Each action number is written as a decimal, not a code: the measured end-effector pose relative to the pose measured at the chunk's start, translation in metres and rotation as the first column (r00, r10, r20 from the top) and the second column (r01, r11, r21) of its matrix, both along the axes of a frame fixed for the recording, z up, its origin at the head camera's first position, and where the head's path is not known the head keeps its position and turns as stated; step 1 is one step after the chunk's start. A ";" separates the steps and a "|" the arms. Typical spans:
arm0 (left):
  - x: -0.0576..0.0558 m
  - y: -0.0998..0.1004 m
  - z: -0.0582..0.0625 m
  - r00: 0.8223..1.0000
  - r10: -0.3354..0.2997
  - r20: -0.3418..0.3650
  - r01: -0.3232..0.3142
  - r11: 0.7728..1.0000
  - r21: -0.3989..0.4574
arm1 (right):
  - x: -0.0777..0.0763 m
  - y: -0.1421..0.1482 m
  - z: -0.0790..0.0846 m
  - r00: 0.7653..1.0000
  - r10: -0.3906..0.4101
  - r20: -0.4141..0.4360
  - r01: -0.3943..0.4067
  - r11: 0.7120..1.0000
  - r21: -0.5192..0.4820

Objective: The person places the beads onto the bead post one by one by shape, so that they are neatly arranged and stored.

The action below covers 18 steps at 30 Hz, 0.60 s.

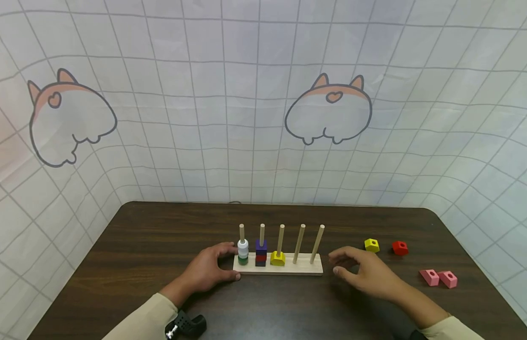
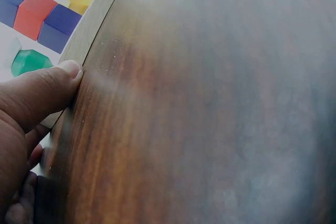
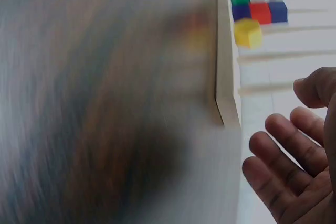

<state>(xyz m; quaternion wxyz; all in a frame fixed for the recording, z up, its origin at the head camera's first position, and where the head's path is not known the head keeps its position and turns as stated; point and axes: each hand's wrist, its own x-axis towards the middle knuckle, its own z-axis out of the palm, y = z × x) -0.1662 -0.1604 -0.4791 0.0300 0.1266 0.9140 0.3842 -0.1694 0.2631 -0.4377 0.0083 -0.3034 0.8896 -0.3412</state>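
Note:
A pale wooden peg board [image 1: 306,269] with several upright dowels lies on the table. My left hand [image 1: 207,268] grips its left end, the thumb [image 2: 55,80] on the front edge and the fingers reaching round the back. White beads over a green bead [image 1: 243,261] sit on the leftmost peg. Purple and red blocks [image 1: 261,248] are stacked on the second peg, and a yellow block [image 1: 278,259] is on the third. The other two pegs are bare. Just off the board's right end hovers my right hand [image 1: 365,271], its fingers loosely bent around nothing.
To the right lie a yellow block [image 1: 371,245], a red block [image 1: 400,248] and two pink blocks [image 1: 448,279]. A dark wood table [image 1: 170,226] carries everything. Behind it hangs a white grid-patterned curtain [image 1: 238,156]. A black strapped device [image 1: 186,325] is at my left wrist.

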 end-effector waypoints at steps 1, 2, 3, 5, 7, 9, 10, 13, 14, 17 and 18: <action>0.000 0.000 0.000 1.000 0.000 0.000 0.000 1.000 -0.002 | -0.002 0.004 0.001 1.000 -0.021 -0.016 0.021 1.000 0.002; 0.000 0.000 0.000 1.000 -0.001 0.000 0.001 1.000 -0.003 | -0.003 0.008 0.002 0.998 -0.046 -0.030 0.046 0.999 0.004; 0.000 0.000 0.000 1.000 -0.001 0.000 0.001 1.000 -0.001 | -0.005 0.012 0.003 0.996 -0.076 -0.047 0.076 0.997 0.009; 0.000 0.000 0.000 1.000 -0.001 -0.001 0.001 1.000 0.000 | -0.008 0.020 0.006 0.988 -0.137 -0.077 0.139 0.990 0.024; 0.000 0.000 0.001 1.000 -0.001 -0.003 0.001 1.000 0.001 | -0.011 0.028 0.008 0.976 -0.196 -0.096 0.200 0.979 0.030; 0.000 0.000 0.001 1.000 -0.001 -0.003 0.001 1.000 0.003 | -0.015 0.036 0.010 0.966 -0.237 -0.108 0.242 0.970 0.038; 0.000 0.000 0.001 1.000 -0.001 -0.002 0.001 1.000 0.004 | -0.017 0.039 0.010 0.962 -0.251 -0.109 0.257 0.965 0.044; 0.000 -0.001 0.002 1.000 0.000 0.003 0.000 1.000 0.006 | -0.023 0.049 0.008 0.954 -0.281 -0.103 0.289 0.955 0.066; 0.000 -0.001 0.002 1.000 0.000 0.004 0.000 1.000 0.007 | -0.025 0.052 0.007 0.953 -0.285 -0.099 0.293 0.953 0.076; 0.000 -0.001 0.002 1.000 -0.001 0.004 0.001 1.000 0.007 | -0.031 0.058 0.004 0.952 -0.289 -0.096 0.299 0.949 0.102; 0.000 -0.001 0.002 1.000 -0.003 0.003 0.002 1.000 0.007 | -0.033 0.060 0.003 0.953 -0.286 -0.098 0.296 0.949 0.110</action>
